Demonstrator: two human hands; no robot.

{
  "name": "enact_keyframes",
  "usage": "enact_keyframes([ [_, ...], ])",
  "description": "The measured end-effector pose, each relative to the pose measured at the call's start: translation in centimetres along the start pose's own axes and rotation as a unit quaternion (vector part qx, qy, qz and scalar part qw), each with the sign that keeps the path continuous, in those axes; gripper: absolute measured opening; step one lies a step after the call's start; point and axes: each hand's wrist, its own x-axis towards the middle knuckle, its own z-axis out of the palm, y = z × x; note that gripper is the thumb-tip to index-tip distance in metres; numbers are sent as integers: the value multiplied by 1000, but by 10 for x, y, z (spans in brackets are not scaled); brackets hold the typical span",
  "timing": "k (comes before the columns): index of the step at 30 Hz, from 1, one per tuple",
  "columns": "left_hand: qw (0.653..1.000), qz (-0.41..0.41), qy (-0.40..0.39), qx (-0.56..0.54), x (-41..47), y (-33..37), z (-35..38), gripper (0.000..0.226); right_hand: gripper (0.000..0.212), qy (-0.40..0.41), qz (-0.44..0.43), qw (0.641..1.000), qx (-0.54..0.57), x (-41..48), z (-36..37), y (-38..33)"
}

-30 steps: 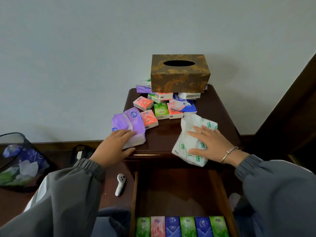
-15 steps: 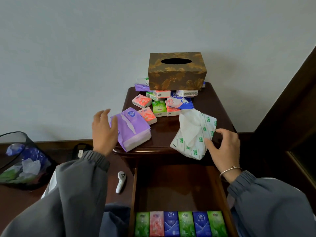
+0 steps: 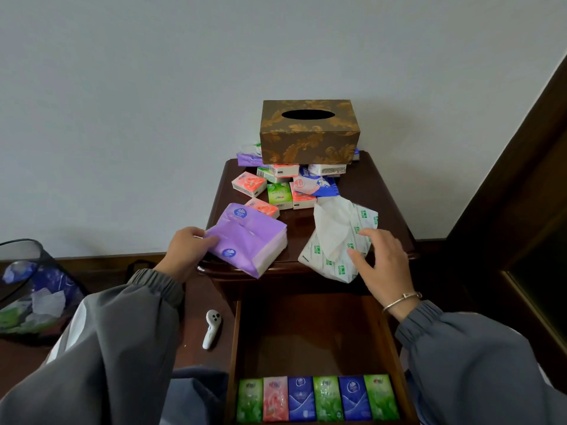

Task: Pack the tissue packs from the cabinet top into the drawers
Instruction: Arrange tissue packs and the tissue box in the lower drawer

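Purple film is wrapping the big purple pack (image 3: 248, 240), which is lying tilted at the front-left corner of the cabinet top (image 3: 389, 216) with its near end overhanging the edge. The left hand (image 3: 187, 253) is pinching that pack's left end, thumb on top and fingers curled at the side. The right hand (image 3: 383, 265) is spreading wide and holding nothing, its fingertips (image 3: 365, 232) just touching the white pack (image 3: 334, 240) that is slumping over the front-right edge. By my reading, the step is bringing these 2 soft packs down into the drawer (image 3: 237, 348), which is standing open directly below. To do it well, the left hand is probably needing a deeper hold, since a pinch at 1 end is likely letting a soft pack sag. The right is needing to close across the white pack's middle, minding the loose tissue poking from its top. Room is looking generous: 6 small packs (image 3: 319, 398) are filling a row at the drawer's near end, and dark wood floor is showing beyond them, so both big packs should be landing there. Edges worth watching are the cabinet's front lip and the drawer's 2 side walls. More small packs (image 3: 276, 193) are heaping at the back under the tissue box (image 3: 310, 133), well apart from both hands.
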Motion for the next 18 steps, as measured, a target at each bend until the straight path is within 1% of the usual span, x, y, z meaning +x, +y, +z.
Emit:
enact_keyframes([
  [2, 998, 11, -35, 48, -7, 3, -1, 16, 44, -67, -41, 995, -63, 12, 4, -4],
  [5, 982, 43, -86, 164, -14, 12, -2, 21, 53, -178, -37, 973, -141, 28, 12, 1],
  [7, 969, 66, -67, 228, -14, 22, -2, 24, 54, -226, -25, 962, -153, 36, 14, 10],
  [9, 962, 93, -20, 257, -9, 37, -3, 29, 54, -242, -34, 957, -154, 41, 11, 20],
  [11, 959, 124, 2, 254, 3, 53, 1, 36, 55, -247, -47, 955, -156, 46, 8, 28],
  [15, 954, 203, 10, 219, 35, 77, 14, 39, 56, -247, -56, 956, -150, 48, 4, 39],
  [18, 934, 242, -22, 261, 63, 82, 27, 46, 56, -245, -55, 956, -150, 47, 5, 41],
])
